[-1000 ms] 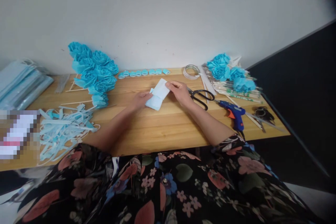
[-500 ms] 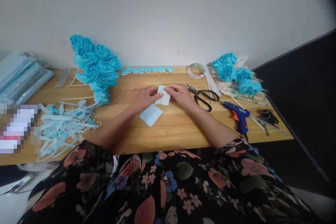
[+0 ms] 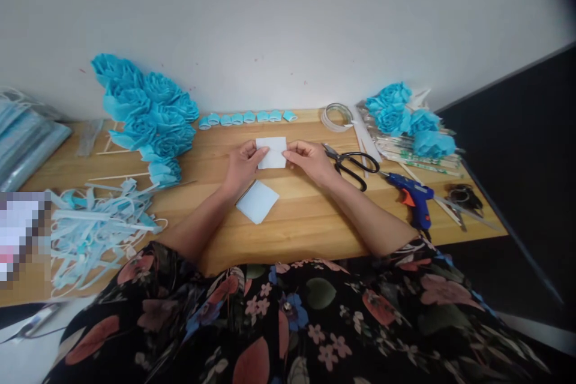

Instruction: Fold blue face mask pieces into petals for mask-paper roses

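A pale, nearly white square of thin sheet is held flat between my two hands above the wooden table. My left hand pinches its left edge, thumb on top. On the opposite edge, my right hand has it between thumb and fingers. Just below them lies a small stack of light blue squares, turned cornerwise. Right of my right hand rest scissors with black handles, the blades partly hidden behind that hand.
Blue fabric roses on sticks stand left, above a heap of cut mask strips. Folded blue pieces line the wall side. Rightward are a tape roll, a blue glue gun and more roses. Packed masks lie far left.
The pale square has been turned from upright and tilted to lying level between my hands. My hands have drawn slightly apart to its left and right edges. The view has shifted a little.
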The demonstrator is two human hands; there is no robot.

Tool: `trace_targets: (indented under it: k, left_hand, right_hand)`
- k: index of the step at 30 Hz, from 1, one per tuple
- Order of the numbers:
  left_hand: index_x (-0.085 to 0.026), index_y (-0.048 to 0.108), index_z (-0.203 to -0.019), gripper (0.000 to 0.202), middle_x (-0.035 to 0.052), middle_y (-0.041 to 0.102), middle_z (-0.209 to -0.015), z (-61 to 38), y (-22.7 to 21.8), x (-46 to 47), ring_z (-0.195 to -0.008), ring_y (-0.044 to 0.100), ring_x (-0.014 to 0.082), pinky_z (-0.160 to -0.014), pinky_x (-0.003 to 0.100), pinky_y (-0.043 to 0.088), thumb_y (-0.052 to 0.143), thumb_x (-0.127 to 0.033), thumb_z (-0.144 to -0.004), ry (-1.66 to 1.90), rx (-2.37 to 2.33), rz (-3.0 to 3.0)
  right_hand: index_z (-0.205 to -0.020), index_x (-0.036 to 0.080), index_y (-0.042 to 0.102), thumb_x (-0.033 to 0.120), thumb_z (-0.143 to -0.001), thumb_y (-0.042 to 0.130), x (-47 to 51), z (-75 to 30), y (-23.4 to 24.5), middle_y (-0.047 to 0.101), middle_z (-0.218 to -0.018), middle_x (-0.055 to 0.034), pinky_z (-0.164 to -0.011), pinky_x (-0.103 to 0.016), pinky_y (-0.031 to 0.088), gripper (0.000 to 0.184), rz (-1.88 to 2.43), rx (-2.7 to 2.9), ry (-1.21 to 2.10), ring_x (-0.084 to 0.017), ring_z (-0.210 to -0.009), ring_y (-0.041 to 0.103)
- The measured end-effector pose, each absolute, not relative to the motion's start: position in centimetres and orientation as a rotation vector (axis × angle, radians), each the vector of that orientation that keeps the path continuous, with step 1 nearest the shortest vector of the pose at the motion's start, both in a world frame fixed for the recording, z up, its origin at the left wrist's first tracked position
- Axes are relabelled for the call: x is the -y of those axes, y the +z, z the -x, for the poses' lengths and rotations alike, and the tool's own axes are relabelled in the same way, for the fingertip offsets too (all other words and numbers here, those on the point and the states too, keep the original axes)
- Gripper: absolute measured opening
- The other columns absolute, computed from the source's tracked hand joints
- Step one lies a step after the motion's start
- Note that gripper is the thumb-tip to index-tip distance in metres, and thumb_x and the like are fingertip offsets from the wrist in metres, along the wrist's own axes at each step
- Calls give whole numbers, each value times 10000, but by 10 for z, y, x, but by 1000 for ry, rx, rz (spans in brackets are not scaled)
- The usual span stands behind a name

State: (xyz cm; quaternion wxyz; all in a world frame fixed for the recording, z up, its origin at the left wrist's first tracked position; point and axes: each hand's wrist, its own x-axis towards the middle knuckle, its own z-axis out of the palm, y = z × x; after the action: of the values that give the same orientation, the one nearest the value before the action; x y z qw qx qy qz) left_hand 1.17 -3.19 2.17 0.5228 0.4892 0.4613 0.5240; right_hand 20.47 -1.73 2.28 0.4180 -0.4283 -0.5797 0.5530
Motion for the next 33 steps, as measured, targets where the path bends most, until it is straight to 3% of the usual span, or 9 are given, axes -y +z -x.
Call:
trace_targets:
  k: [5,11,15,19,22,25,27,29,33]
  left_hand:
    - [-176,629,-762,314,-21,594,-645,-12,22,34,-581,513,100,-542,238,381,784,-447,-799,1265,-1118,-1171]
    - [-166,644,-746,270,-20,601,-657,-12,19,35,-574,484,89,-559,240,358,788,-392,-770,1247,-1086,-1160]
    - [-166,673,-798,261,2,653,-733,-12,17,33,-622,531,103,-590,244,395,779,-401,-763,1254,-1088,-1141]
    - [-179,676,-849,203,-25,611,-666,-9,16,28,-574,495,102,-570,248,371,756,-356,-790,1250,-1175,-1170]
    - [-175,694,-957,177,-46,584,-604,-5,15,26,-547,468,104,-584,255,347,728,-253,-801,1187,-1283,-1285]
    - [-170,681,-1192,388,-60,575,-573,-2,16,28,-551,464,119,-614,266,343,701,-175,-804,1101,-1401,-1464]
    - [-177,663,-1268,444,-59,567,-588,-1,16,28,-573,479,130,-635,273,354,690,-181,-825,1083,-1452,-1546]
    - [-189,694,-1222,374,-37,595,-652,0,16,28,-608,503,137,-662,280,378,667,-196,-850,1090,-1492,-1602]
    - [-190,763,-944,148,44,699,-881,3,12,25,-836,608,188,-842,330,459,645,-174,-857,1077,-1485,-1854]
  right_hand:
    - [-843,193,719,536,-762,788,19,-204,24,629,-667,24,-629,-271,458,360,1090,1435,1383,-109,-595,529]
    - [-929,208,699,568,-763,770,21,-202,29,676,-825,0,-690,-286,495,403,1049,1439,1448,-132,-710,586]
    - [-773,208,610,505,-786,760,18,-205,24,578,-699,40,-642,-270,426,333,1090,1542,1316,-119,-650,527]
    - [-724,215,564,504,-830,702,14,-209,19,523,-648,48,-598,-265,390,337,1150,1593,1251,-121,-610,497]
    - [-928,204,688,424,-833,685,13,-209,16,572,-687,40,-625,-274,407,240,1228,1672,1150,-136,-637,519]
    - [-1294,212,678,313,-830,669,13,-209,13,675,-800,8,-713,-316,459,475,1328,1801,963,-171,-712,587]
    - [-1365,235,659,279,-835,663,13,-209,11,729,-866,-20,-759,-349,481,532,1390,1897,843,-199,-750,625]
    - [-1367,261,668,268,-843,663,13,-209,9,761,-906,-36,-781,-371,496,524,1424,1973,761,-220,-773,651]
    - [-1389,262,656,260,-859,647,13,-210,8,784,-934,-47,-787,-383,512,529,1430,2035,709,-232,-789,673]
